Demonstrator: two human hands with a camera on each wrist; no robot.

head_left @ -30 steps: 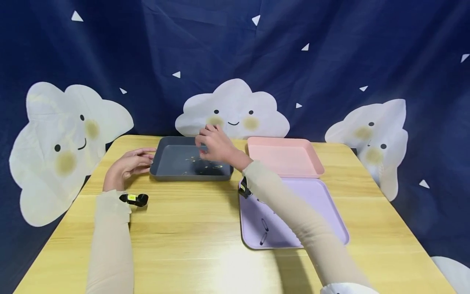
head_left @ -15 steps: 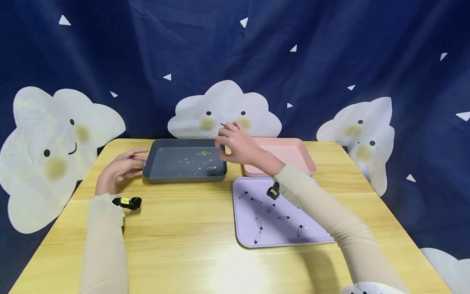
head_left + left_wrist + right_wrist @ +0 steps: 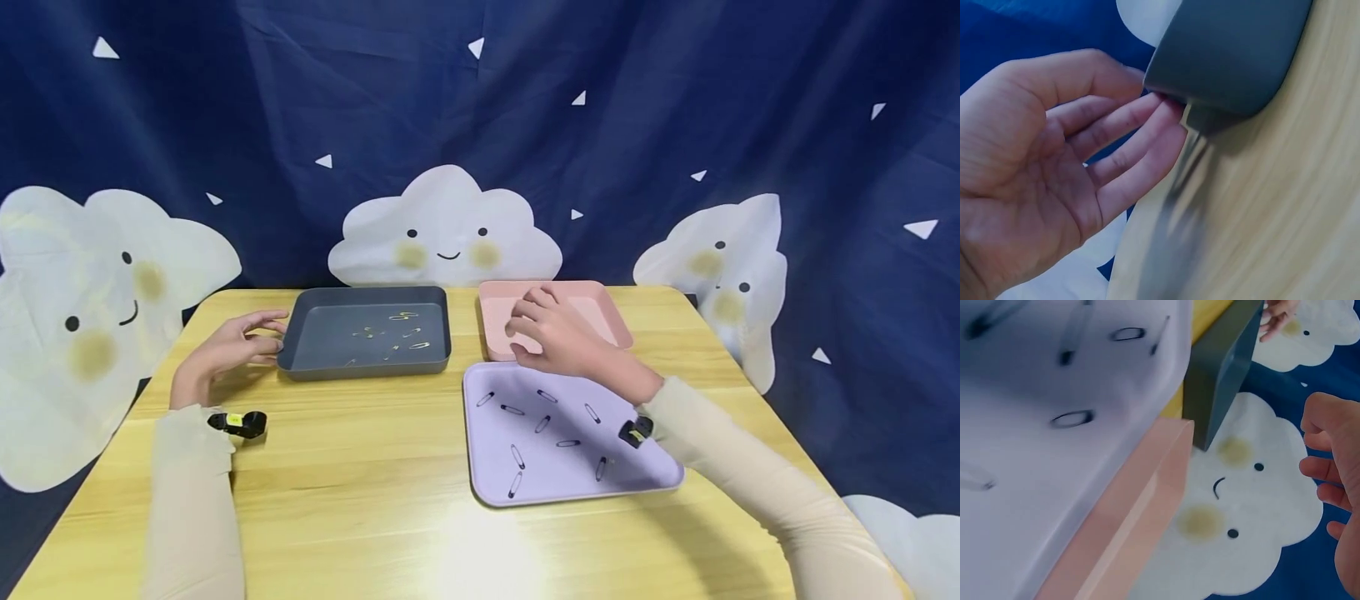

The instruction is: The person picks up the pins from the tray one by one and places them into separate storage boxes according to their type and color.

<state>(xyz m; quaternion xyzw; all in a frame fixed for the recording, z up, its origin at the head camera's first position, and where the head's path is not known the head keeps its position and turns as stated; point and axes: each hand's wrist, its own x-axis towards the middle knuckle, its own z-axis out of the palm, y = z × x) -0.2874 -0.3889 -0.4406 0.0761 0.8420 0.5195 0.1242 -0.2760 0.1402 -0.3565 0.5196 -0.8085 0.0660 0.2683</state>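
My right hand (image 3: pixel 555 333) hangs over the near side of the pink tray (image 3: pixel 611 317), just beyond the far edge of the purple tray (image 3: pixel 648 473). Its fingers are loosely bent with a gap between thumb and forefinger, and I see nothing in their hold from either the head or the wrist view.

The dark safety pins (image 3: pixel 568 443) lie scattered on the purple tray, below that hand and back toward my body. The closest pin (image 3: pixel 547 396) sits near the tray's far edge, almost straight back from my palm. Its long axis runs mostly crosswise, tipped so that the left end is slightly farther from me — a pinch across its narrow width would therefore close from front and back, not from the sides. The other dark ones point every which way, a few running nearly toward me.

My left hand (image 3: pixel 236 342) is well apart from them, at the left end of the grey tray (image 3: pixel 322 342), its fingers extended and only slightly bent, the tips touching the end wall without clenching it. Gold pins (image 3: pixel 419 346) lie in that tray, mostly right of its middle. For the purple tray, my right hand is plainly the nearer one.
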